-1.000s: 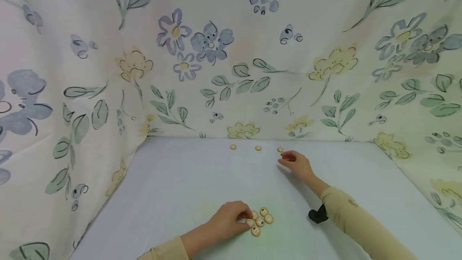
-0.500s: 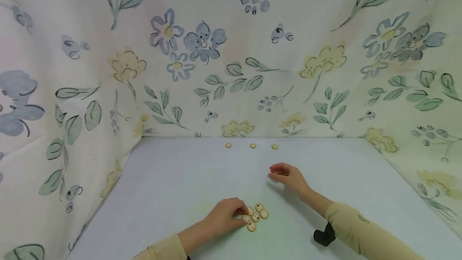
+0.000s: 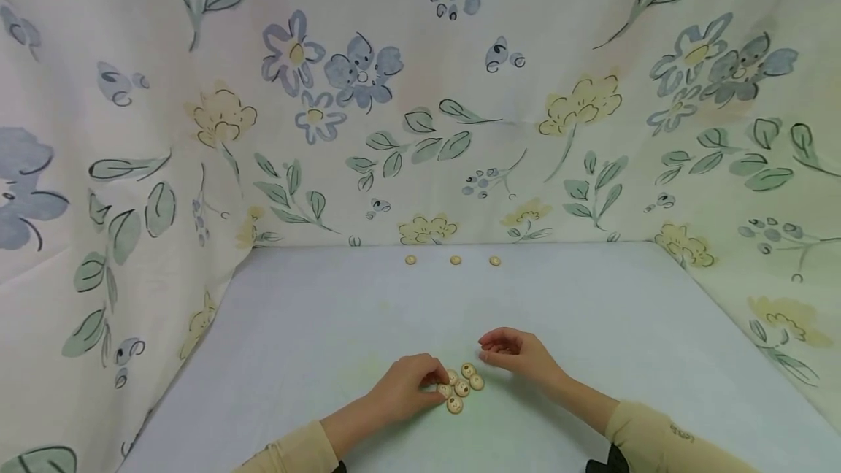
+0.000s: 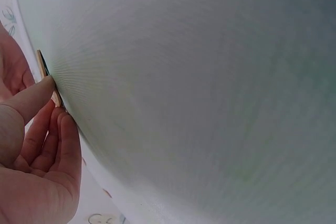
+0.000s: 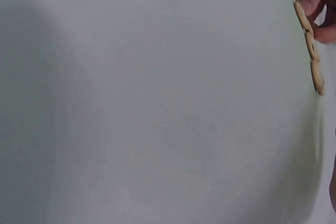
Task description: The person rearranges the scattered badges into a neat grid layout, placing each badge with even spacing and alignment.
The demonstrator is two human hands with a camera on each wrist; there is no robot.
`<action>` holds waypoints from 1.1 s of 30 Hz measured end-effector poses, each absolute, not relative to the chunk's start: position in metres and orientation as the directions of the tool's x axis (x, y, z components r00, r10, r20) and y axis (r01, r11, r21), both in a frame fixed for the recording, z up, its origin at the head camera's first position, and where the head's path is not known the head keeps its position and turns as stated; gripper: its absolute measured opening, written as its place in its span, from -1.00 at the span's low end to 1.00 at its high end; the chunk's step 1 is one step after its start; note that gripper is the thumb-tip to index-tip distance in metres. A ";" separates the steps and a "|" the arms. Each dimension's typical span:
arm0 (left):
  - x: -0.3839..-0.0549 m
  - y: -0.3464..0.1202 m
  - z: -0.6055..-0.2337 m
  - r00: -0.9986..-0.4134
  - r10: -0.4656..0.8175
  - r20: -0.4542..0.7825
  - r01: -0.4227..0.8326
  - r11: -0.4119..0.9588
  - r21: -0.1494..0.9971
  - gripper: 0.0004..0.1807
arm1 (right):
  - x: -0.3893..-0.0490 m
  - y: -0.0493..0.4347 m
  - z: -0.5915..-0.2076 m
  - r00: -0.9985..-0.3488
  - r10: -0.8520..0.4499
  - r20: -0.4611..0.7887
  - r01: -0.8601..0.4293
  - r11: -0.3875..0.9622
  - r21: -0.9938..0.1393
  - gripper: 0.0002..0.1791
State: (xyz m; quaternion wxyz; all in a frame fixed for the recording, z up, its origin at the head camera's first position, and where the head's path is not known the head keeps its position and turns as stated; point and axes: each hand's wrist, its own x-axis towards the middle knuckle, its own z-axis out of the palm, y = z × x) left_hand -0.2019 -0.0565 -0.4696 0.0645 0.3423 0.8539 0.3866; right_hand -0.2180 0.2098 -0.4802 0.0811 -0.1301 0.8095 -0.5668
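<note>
Several small round wooden discs (image 3: 463,388) with dark markings lie bunched together on the white table. At the bunch's left side, my left hand (image 3: 409,387) holds the leftmost disc (image 3: 444,390) between thumb and fingers. The left wrist view shows the thumb (image 4: 39,95) of that hand at a disc's edge, low against the tabletop. My right hand (image 3: 519,355) hovers just right of and behind the bunch, fingers loosely bent, nothing between them. Only a sliver of it shows at the right wrist view's edge, where the discs (image 5: 311,45) appear side-on beside the left hand (image 5: 317,3).
Three more wooden discs stand apart in a row near the table's back edge: a left one (image 3: 410,260), a middle one (image 3: 456,260) and a right one (image 3: 495,261). A floral-patterned curtain (image 3: 368,181) hangs behind and along both sides of the table (image 3: 315,312).
My right hand has drawn back from the right disc of the far row towards the bunch. My left hand has stayed at the bunch. The head view has shifted slightly.
</note>
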 end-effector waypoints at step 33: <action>-0.201 -0.056 -0.470 -0.749 0.637 0.181 0.560 0.464 0.686 -0.82 | -0.198 0.196 -0.495 -0.810 -0.479 0.338 -0.559 0.459 -0.691 -0.77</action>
